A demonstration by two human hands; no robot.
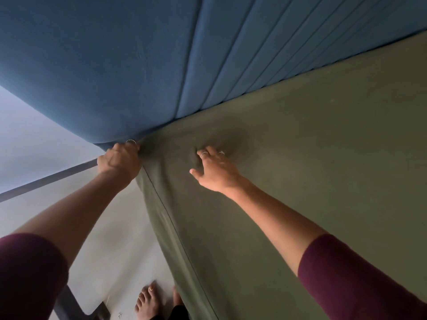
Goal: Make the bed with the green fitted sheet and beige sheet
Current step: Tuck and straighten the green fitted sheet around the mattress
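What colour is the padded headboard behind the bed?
The headboard is blue, with vertical padded channels; it shows clearly in the head view.

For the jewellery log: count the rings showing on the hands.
3. One on the left hand at the bed corner; two on the right hand, pressing the green sheet. Others may be hidden.

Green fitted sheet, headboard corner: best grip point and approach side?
Judging by pose: pinch the green fitted sheet at its seamed corner edge, where the left hand holds it under the blue headboard, coming from the bed's open side; the top lies flat, offering no fold.
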